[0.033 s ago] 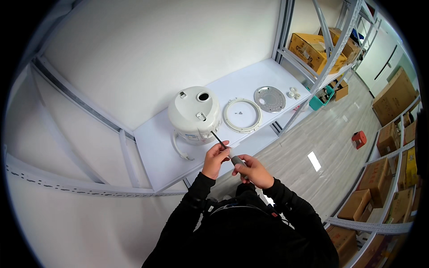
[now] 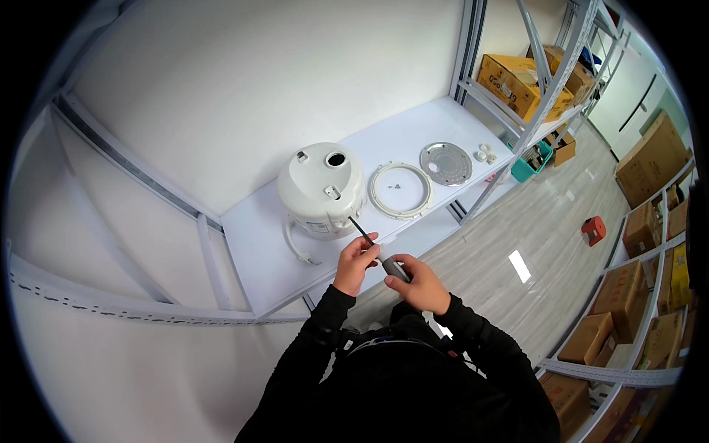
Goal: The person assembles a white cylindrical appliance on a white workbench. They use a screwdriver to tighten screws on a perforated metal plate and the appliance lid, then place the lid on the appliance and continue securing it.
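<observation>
A white rounded appliance housing (image 2: 310, 179), like a rice cooker's body, stands on the white table with openings in its top. The dark shaft of a screwdriver (image 2: 395, 269) points up to the lower front right of the housing; its tip is at a small recess there. My left hand (image 2: 354, 266) pinches the shaft just ahead of the grey handle. Around the handle's rear, my right hand (image 2: 422, 284) is closed. A curved white handle piece (image 2: 294, 244) sits by the housing's lower left side.
On the white table (image 2: 255, 258) lie a cream ring (image 2: 375, 204) with a few small screws inside it, a perforated metal disc (image 2: 446, 164) and small white parts (image 2: 484, 153). A metal rack post (image 2: 509, 151) stands at the right. Cardboard boxes (image 2: 620, 295) fill shelves there; a red stool (image 2: 593, 231) is on the floor.
The fingers of my right hand have shifted slightly on the screwdriver handle, as if turned. My left hand and the housing have stayed in place.
</observation>
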The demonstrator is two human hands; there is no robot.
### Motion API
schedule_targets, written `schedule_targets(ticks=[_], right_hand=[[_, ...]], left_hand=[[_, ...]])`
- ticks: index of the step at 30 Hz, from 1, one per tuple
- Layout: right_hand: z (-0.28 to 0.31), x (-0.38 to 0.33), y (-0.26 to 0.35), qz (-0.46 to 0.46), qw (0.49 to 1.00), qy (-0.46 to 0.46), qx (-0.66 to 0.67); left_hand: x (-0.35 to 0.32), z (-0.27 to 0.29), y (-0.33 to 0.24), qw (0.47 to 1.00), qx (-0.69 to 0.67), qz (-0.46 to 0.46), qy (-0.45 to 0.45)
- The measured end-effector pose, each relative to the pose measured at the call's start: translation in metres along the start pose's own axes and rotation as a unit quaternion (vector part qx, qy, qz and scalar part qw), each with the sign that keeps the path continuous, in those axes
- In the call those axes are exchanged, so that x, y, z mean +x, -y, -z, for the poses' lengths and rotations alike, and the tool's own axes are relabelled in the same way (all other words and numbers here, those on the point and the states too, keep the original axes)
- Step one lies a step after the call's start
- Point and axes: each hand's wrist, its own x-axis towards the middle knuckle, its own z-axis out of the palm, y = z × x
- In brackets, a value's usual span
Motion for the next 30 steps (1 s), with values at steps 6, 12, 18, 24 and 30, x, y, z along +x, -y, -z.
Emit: schedule_targets(ticks=[6,12,18,24,30], right_hand=[[-0.004,-0.01,0.023,0.073,0.992,-0.051,-0.09],[0.013,0.003,0.009,-0.207,0.862,0.121,0.446],[-0.004,-0.008,0.008,0.138,0.968,-0.086,-0.19],[-0.006,-0.002,-0.005,0.093,0.985,-0.082,0.121],[0.012,0.0,-0.005,-0.153,0.917,0.076,0.362]], left_hand=[[-0.005,-0.002,0.001,1.0,-0.026,-0.008,-0.002],[-0.007,-0.003,-0.003,0.996,-0.085,0.0,0.022],[-0.012,0.001,-0.002,0.995,-0.087,0.012,0.04],[-0.008,-0.002,0.011,0.999,-0.012,0.025,0.017],[-0.012,-0.012,-0.001,0.995,-0.097,0.012,0.03]])
